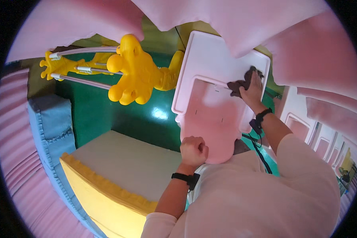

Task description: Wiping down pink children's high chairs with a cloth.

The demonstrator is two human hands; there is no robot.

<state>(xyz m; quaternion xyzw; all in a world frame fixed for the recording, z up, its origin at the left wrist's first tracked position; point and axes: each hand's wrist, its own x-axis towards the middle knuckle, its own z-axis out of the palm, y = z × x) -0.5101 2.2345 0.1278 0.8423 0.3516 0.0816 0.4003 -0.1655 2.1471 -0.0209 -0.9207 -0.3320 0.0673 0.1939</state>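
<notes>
My right hand [253, 90] presses a crumpled dark brown cloth [245, 81] against the white rim of a plastic panel [214, 47], near its right edge. The palm lies over the cloth, with the fingers pointing away from me. A pink plastic inset [210, 115] fills the panel's nearer part and ends in a rounded edge close to my body. Beside that rounded edge, on its left, is my left hand [194, 152], curled into a fist with nothing showing in it. Both wrists wear a black band with a small box.
Yellow giraffe-shaped plastic frames [137, 73] joined by metal bars stand at the far left. Nearer is a yellow-edged padded block [123, 162], with a blue cushion [53, 123] beyond it. Pink drapes [226, 23] hang along the far side. More white and pink panels [299, 123] stand right.
</notes>
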